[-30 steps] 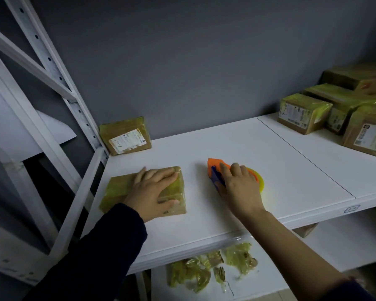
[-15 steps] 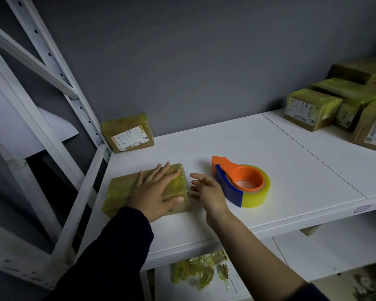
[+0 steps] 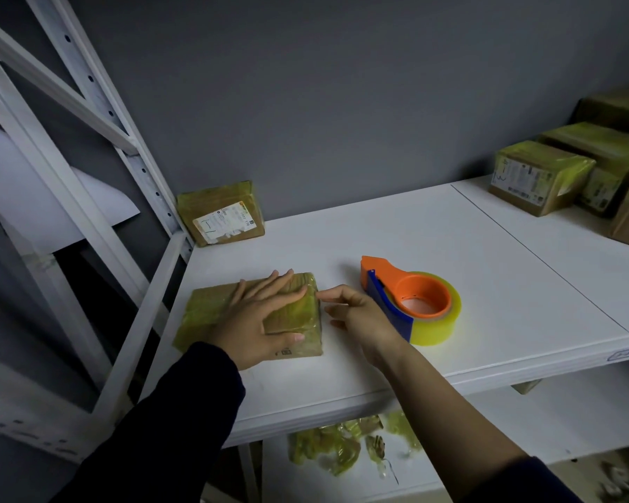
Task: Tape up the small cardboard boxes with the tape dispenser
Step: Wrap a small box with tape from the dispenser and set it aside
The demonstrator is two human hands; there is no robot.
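Scraps [image 3: 333,450]: crumpled yellowish tape bits on the lower shelf [image 3: 567,412], below the front edge of the main shelf.
Left sleeve [image 3: 168,430]: dark, reaching up to the wrist.
Left hand [image 3: 255,321]: lies palm down on the box, pressing its top; the fingers [image 3: 276,285] are straight and spread towards the far edge, and the thumb lies along the near right part. It grasps nothing.
Box [image 3: 204,310]: small, flat, wrapped in yellowish tape, lying near the front left of the shelf [image 3: 396,226]. A small print mark shows on its near side.
Right hand [image 3: 360,317]: just right of the box, between it and the dispenser, forearm bare. The fingers [image 3: 333,294] are loosely extended and hold nothing. The index tip is at the box's far right corner, close to the left index tip; whether it touches the box I cannot tell.
Dispenser [image 3: 396,281]: orange and blue, with a yellowish roll, lying on its side on the shelf just right of the right hand; neither hand holds it.
Labelled box [image 3: 220,214]: taped, with a white label, in the far left corner against the wall [image 3: 342,85].
Stack [image 3: 538,176]: several taped, labelled boxes at the far right of the shelf, beyond the seam.
Rack [image 3: 97,90]: white perforated upright and braces on the left.
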